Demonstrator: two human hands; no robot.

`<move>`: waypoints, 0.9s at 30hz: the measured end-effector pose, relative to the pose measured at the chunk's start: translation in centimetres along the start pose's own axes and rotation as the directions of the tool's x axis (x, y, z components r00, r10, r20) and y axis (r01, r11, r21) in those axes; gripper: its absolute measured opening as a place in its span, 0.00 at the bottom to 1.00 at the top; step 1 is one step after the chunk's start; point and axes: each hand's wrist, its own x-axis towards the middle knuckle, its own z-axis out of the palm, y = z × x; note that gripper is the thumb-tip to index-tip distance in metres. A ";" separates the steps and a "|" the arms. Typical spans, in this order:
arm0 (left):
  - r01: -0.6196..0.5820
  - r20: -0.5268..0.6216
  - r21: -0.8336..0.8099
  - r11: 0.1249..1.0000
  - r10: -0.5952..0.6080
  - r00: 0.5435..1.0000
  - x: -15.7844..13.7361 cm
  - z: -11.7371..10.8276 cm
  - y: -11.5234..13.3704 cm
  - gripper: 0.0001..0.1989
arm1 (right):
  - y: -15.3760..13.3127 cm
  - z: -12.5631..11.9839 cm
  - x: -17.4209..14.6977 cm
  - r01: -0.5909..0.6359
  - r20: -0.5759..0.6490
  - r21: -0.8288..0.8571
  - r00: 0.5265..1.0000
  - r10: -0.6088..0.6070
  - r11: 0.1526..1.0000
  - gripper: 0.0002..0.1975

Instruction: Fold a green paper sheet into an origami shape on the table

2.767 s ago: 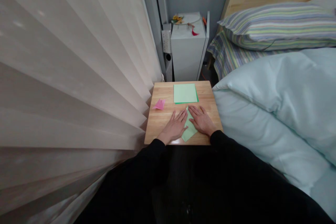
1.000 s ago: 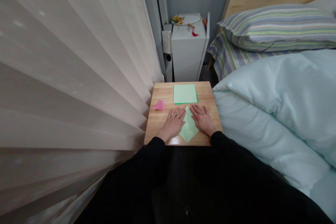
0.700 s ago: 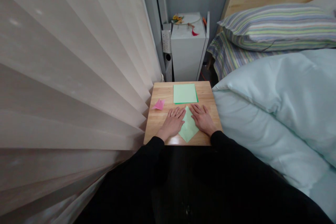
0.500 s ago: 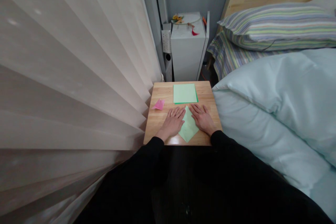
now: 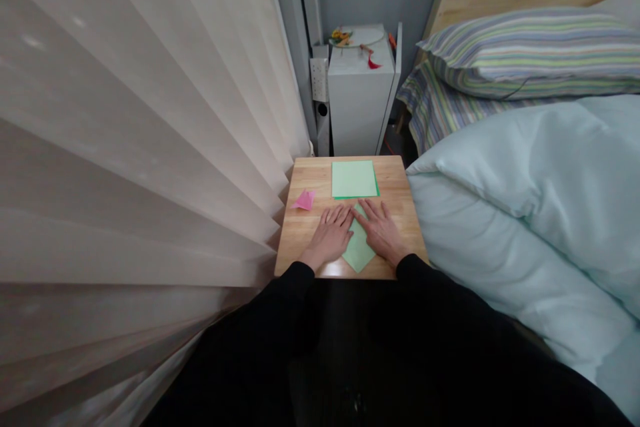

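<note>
A light green sheet of origami paper (image 5: 359, 250), folded into a kite-like shape, lies flat on the small wooden table (image 5: 293, 240). One point of it faces me and the other faces away. My left hand (image 5: 331, 235) rests flat along its left edge, fingers stretched out. Lying over its upper right part is my right hand (image 5: 383, 230), fingers spread, with the index fingertip close to my left fingertips. Beyond my hands is a stack of square green paper (image 5: 355, 179). A pink folded paper piece (image 5: 304, 200) sits at the table's left.
Pleated curtains (image 5: 200, 147) hang close along the table's left side. To the right is a bed with a pale blue quilt (image 5: 500, 213) and a striped pillow (image 5: 540, 53). Behind the table stands a white cabinet (image 5: 357, 107) with small items on top.
My right hand has slid leftward over the folded green paper, covering more of its right side. My left hand stays on the left edge. The view has shifted slightly.
</note>
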 end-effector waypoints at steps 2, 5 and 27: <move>0.002 0.002 0.007 1.000 -0.002 1.000 0.0 0.1 0.0 0.29 | -0.4 0.0 0.1 -0.005 0.008 -0.033 1.000 0.005 0.999 0.34; -0.004 0.009 0.017 1.000 0.004 1.000 0.0 0.1 0.0 0.29 | -0.6 -0.3 0.3 -0.050 0.033 -0.074 0.998 0.053 0.996 0.33; -0.023 -0.058 -0.040 0.999 0.021 0.998 0.8 -0.6 -0.2 0.25 | -0.6 0.3 0.7 -0.226 -0.041 -0.005 0.973 0.225 0.974 0.28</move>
